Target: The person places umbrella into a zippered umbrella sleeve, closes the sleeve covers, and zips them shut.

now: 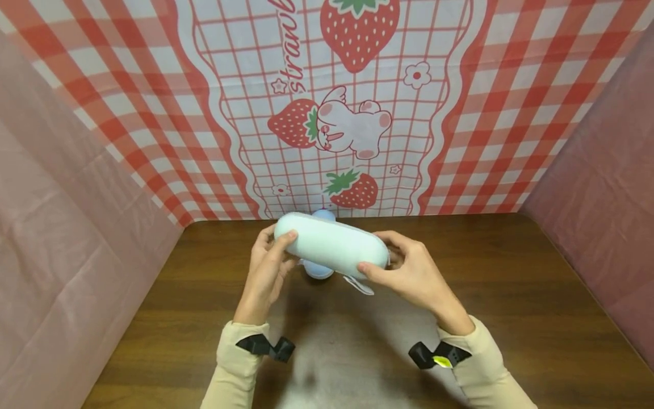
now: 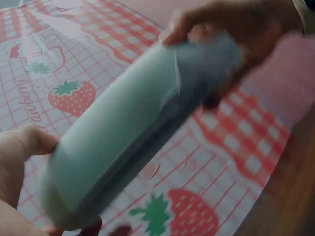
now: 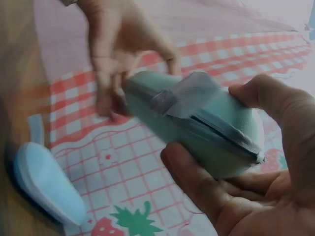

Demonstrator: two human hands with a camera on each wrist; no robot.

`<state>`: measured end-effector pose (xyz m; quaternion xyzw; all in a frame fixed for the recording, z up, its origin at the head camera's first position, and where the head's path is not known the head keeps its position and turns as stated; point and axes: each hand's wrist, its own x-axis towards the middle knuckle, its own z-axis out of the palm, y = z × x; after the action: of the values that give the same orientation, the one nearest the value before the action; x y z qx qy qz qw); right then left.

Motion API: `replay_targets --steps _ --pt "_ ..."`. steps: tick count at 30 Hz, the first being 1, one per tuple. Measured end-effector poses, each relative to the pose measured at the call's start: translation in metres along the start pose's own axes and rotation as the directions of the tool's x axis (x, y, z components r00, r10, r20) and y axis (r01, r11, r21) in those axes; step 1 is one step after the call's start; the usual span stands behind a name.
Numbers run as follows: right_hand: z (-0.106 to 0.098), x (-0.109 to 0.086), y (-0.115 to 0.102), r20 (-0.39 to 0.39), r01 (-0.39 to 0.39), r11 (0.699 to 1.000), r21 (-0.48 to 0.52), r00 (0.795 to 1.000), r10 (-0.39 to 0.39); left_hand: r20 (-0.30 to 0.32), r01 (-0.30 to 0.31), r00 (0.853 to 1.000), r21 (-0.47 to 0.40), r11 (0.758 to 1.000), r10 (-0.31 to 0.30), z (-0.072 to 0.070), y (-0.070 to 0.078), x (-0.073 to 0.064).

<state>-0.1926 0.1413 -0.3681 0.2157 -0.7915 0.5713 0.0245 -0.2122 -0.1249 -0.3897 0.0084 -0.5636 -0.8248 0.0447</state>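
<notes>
A mint-green zippered case (image 1: pixel 332 243), long with rounded ends, is held up above the table between both hands. My left hand (image 1: pixel 265 270) holds its left end, thumb on the near face and fingers behind. At the other end my right hand (image 1: pixel 416 272) grips it with thumb in front and fingers partly hidden. In the right wrist view the zipper (image 3: pixel 224 135) runs along the case, with a pale strap (image 3: pixel 194 93) beside it. A light blue case (image 3: pixel 49 182) rests on the table, partly hidden behind the green one in the head view.
The brown wooden table (image 1: pixel 511 295) ends at a backdrop (image 1: pixel 409 130) printed with strawberries and red checks. Pink cloth (image 1: pixel 66 187) hangs at the left, and another pink cloth (image 1: pixel 608 187) at the right. Each wrist carries a small black camera (image 1: pixel 281 349).
</notes>
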Motion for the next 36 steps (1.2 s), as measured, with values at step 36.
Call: replay_targets --steps 36 --pt "-0.018 -0.01 -0.005 0.398 0.184 0.96 -0.211 0.913 -0.087 0.696 -0.504 0.691 0.656 0.562 -0.194 0.022 0.0 -0.028"
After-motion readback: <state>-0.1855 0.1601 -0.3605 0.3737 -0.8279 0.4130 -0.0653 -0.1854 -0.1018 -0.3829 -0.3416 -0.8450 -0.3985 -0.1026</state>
